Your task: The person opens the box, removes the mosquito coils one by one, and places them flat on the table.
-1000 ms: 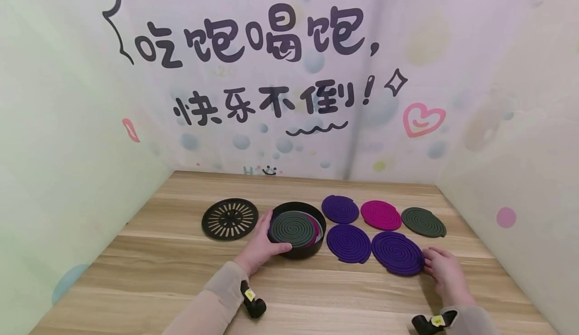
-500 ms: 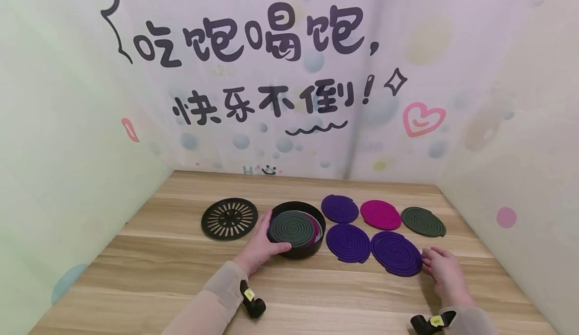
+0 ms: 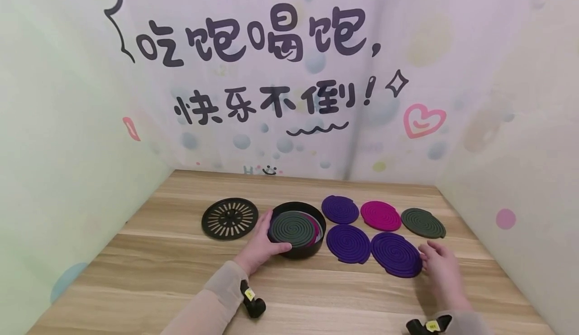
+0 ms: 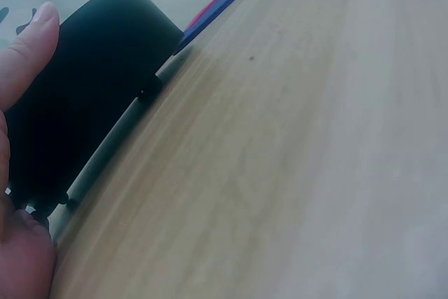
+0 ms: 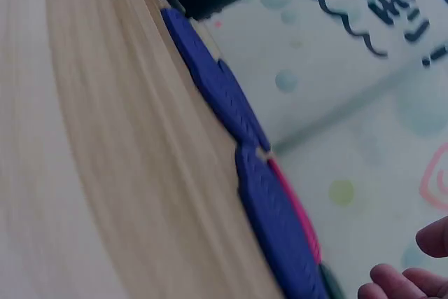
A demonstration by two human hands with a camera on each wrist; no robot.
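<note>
My left hand [image 3: 259, 247] grips the side of a round black mosquito coil holder [image 3: 302, 253], thumb at the near rim and fingers round the left side. Inside it, a green mosquito coil [image 3: 293, 229] lies over a magenta one. The holder's dark wall [image 4: 91, 82] fills the upper left of the left wrist view. At the right, my right hand [image 3: 444, 270] has its loosely bent fingers right at the right edge of a purple mosquito coil [image 3: 396, 254]. In the right wrist view, thumb and fingertips [image 5: 395, 285] are apart, with nothing pinched between them.
A slotted black lid [image 3: 216, 219] lies left of the holder. Two more purple coils [image 3: 340, 209], a magenta coil [image 3: 381, 215] and a green coil [image 3: 423, 222] lie flat to the holder's right. A printed cloth wall [image 3: 289, 149] stands behind the wooden table [image 3: 316, 300].
My right hand has shifted slightly left and its fingers have lifted a little at the purple coil's edge. The left hand and the holder have stayed in place.
</note>
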